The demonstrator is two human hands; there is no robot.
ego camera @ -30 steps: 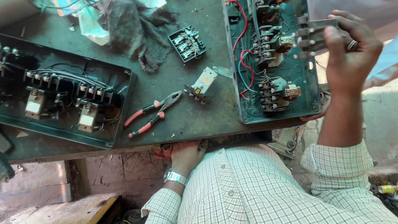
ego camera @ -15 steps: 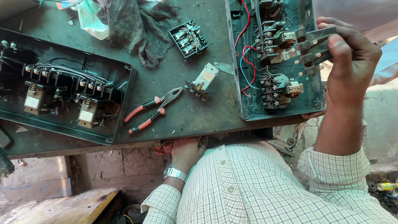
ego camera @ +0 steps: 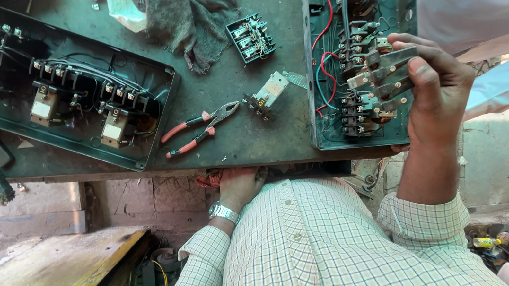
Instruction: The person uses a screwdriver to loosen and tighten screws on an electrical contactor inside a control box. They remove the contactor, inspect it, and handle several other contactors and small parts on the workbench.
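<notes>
Right hand [ego camera: 436,98] wrapped around a contactor block over the open green starter box.

The fingers of the right hand are curled tight around a grey contactor block [ego camera: 382,75] with metal terminal strips, holding it just above the lower half of the green control box [ego camera: 324,134], where red wires [ego camera: 320,44] loop past more contactors. The left hand [ego camera: 238,184] is down at the near edge of the workbench [ego camera: 227,133], mostly tucked under it, so can't tell what those fingers are doing; there's a metal wristwatch [ego camera: 222,212] on that wrist. On the bench: red-handled pliers [ego camera: 198,130] lying open, a small loose switch part [ego camera: 268,94] just beside them, a black terminal block [ego camera: 250,37] further up, a dirty rag [ego camera: 184,16], and a second opened control box [ego camera: 60,89] off to the left.
</notes>
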